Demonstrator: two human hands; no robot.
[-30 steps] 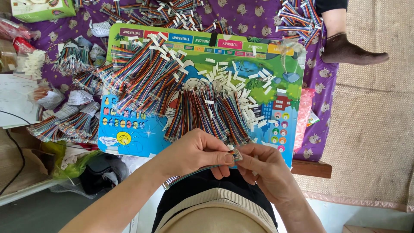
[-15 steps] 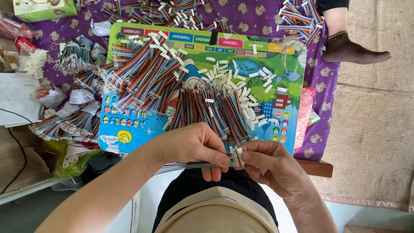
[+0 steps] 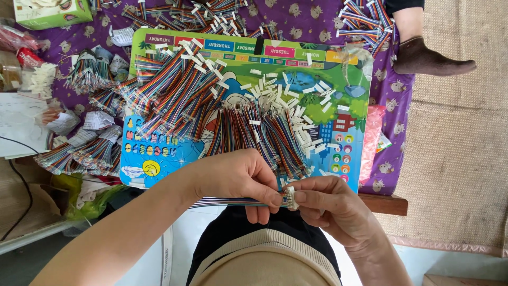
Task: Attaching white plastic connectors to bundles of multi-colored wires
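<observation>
1. Both hands have come closer to the body since before — left hand pinches a rainbow ribbon cable, right hand pinches its white connector.
2. At 12 o'clock, cable bundles crowd the colourful board; loose connectors lie at 1 o'clock.

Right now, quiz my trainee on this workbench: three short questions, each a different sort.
1. True or false: the left hand pinches a rainbow ribbon cable.
2. The right hand grips: A) white connector B) scissors C) green box.
3. Fill in: the loose cables lie on a colourful ____.

Key: 1 true; 2 A; 3 board.
</observation>
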